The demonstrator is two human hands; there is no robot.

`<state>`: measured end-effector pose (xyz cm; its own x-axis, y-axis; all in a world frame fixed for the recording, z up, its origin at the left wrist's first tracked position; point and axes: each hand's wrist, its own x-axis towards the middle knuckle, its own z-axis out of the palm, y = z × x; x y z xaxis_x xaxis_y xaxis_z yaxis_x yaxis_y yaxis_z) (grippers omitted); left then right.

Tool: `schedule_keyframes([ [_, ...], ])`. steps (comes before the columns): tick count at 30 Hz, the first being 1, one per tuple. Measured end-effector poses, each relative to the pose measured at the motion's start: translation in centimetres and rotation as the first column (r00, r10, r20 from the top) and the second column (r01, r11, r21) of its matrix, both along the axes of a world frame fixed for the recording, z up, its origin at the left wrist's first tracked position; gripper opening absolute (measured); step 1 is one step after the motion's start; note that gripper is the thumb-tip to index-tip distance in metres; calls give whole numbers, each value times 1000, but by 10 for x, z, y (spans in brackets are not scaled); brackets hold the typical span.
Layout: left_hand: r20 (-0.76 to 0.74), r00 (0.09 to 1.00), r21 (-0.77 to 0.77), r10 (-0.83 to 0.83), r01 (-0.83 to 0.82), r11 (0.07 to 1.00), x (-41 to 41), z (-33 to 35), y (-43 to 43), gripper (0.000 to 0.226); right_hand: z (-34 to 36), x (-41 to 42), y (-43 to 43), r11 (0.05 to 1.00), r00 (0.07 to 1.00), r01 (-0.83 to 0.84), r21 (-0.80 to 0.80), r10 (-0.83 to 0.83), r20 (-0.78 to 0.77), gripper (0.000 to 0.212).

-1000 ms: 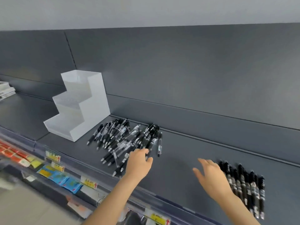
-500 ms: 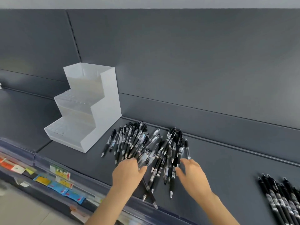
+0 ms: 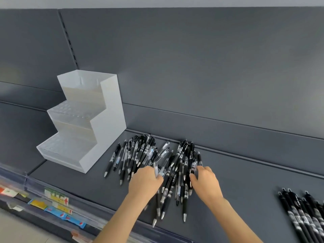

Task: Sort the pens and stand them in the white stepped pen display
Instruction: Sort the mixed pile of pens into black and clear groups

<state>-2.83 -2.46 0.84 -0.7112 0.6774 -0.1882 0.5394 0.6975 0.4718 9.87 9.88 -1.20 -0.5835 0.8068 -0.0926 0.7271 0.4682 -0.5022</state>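
Note:
A loose pile of black and clear pens (image 3: 147, 153) lies on the dark grey shelf (image 3: 245, 190), just right of the white stepped pen display (image 3: 107, 123), whose three tiers stand empty. My left hand (image 3: 144, 183) is at the near side of the pile, its fingers curled, pinching a clear pen (image 3: 155, 168) that sticks up past them. Over the right part of the pile, my right hand (image 3: 206, 181) has thumb and fingers closed round a few black pens (image 3: 192, 165). Both hands hide some of the pens under them.
A second group of black pens (image 3: 305, 214) lies side by side at the right edge of the shelf. Coloured price labels (image 3: 57, 199) run along the shelf's clear front rail. The grey back panel (image 3: 192, 67) rises behind everything.
The view has moved closer to the pile. My right hand came over from the right-hand pens to the pile, and both hands have closed on pens there.

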Motion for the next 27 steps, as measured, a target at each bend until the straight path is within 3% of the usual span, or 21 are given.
schedule_keyframes([
  [3, -37, 999, 12, -39, 39, 999, -6, 1, 27, 40, -1, -4, 7, 999, 999, 41, 12, -41, -5, 25],
  [8, -92, 990, -52, -107, 102, 993, -8, -4, 69, 29, -3, -2, 24, 989, 981, 143, 42, -147, 127, 36],
  [11, -108, 988, -54, -112, 107, 993, -9, -11, 90, 25, -5, -10, 30, 985, 979, 169, -47, -162, 124, 40],
  [15, -111, 986, -90, -121, 111, 990, -9, -15, 108, 27, -2, -26, 35, 966, 984, 180, -188, -174, 46, 26],
  [20, -99, 990, -109, -98, 87, 990, -15, -13, 114, 24, -3, -29, 44, 892, 963, 235, -386, -268, -33, 43],
  [24, -4, 997, 5, -72, 72, 997, -26, -15, 107, 43, -5, -17, 48, 857, 947, 195, -477, -291, -135, 52],
  [27, 221, 971, 208, -91, 44, 977, -33, -9, 93, 48, 0, 5, 50, 721, 875, 100, -686, -392, -285, 36],
])
